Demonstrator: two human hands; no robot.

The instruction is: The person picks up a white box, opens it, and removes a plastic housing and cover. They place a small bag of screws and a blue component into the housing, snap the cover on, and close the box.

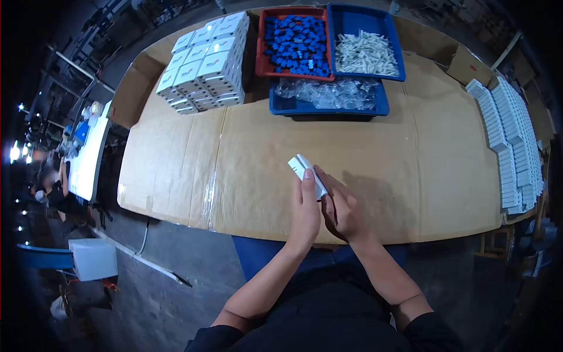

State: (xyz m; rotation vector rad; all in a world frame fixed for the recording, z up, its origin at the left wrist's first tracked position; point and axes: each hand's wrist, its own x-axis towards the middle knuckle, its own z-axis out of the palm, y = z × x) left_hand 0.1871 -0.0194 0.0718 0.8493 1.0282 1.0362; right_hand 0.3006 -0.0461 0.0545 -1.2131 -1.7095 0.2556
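Between my two hands, above the front part of the cardboard-covered table [281, 146], is a small white plastic case [300, 165] with a groove along it and small dark slots near its far end. My left hand [305, 214] grips its left side, the thumb lying along the top. My right hand [342, 211] presses against its right side with curled fingers. The palms hide the near end of the case. Its far end points away from me and a little left.
White boxes [205, 64] are stacked at the back left. A red tray [260, 58] holds blue parts; a blue tray [358, 20] holds small white parts. Clear plastic bags fill a lower blue tray [328, 111]. Rows of white pieces [507, 141] line the right edge. A person [61, 190] sits far left.
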